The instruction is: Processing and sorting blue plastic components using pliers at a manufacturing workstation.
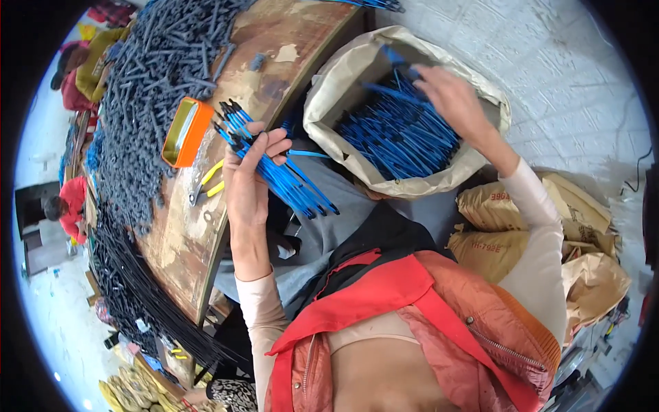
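Note:
My left hand [255, 165] is closed round a bundle of thin blue rods with black tips [288, 185], held slantwise beside the table edge. Over a pale, wide-mouthed sack [321, 110] to the right, my right hand [447, 96] reaches in from the far side. Many similar blue rods [398, 134] lie heaped inside this sack. A blurred blue-and-black piece [395, 56] shows close to the right fingertips; whether they grip it is unclear.
A worn wooden table [182, 226] holds a large heap of dark grey tube-like pieces [161, 69], an orange box [188, 132] and yellow-handled pliers [206, 184]. Black strands [147, 288] lie nearer. Brown paper sacks [491, 244] stand at right. Other people [72, 206] sit along the left.

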### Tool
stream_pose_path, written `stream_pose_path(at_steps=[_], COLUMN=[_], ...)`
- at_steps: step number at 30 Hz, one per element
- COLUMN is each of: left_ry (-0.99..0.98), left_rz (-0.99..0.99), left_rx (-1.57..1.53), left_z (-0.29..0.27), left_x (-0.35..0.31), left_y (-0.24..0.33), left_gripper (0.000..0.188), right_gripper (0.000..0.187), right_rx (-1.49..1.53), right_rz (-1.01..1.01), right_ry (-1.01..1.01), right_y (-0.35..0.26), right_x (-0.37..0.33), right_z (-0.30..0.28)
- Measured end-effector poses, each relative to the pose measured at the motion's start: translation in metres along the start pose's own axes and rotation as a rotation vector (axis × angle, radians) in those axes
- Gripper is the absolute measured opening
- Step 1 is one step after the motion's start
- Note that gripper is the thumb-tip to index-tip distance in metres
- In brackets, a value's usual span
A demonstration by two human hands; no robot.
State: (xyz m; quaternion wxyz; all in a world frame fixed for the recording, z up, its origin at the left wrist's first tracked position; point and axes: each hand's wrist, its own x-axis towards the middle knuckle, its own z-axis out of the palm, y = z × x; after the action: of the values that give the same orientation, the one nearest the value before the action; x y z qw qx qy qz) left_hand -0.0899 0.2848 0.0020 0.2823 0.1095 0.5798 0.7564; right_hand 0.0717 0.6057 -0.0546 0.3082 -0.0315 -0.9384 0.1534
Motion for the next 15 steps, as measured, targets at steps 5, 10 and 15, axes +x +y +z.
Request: stream_pose_path(at_steps=[5, 10, 15], left_ry=[0.008, 0.014, -0.148], left_rz=[0.022, 0.012, 0.035], left_rx=[0.014, -0.116, -0.060], left_z=[0.017, 0.007, 0.013], left_x=[0.007, 0.011, -0.006], left_y=[-0.004, -0.003, -0.008], left_gripper=[0.024, 0.031, 0.050], right_gripper=[0.029, 0.032, 0.036], right_rx=[0.668, 1.240, 1.573], right_rz=[0.365, 0.504, 0.670], right_ry=[0.026, -0.011, -0.100], right_y=[-0.041, -0.062, -0.085], right_x=[0.038, 0.053, 0.040], right_z=[-0.031, -0.023, 0.015])
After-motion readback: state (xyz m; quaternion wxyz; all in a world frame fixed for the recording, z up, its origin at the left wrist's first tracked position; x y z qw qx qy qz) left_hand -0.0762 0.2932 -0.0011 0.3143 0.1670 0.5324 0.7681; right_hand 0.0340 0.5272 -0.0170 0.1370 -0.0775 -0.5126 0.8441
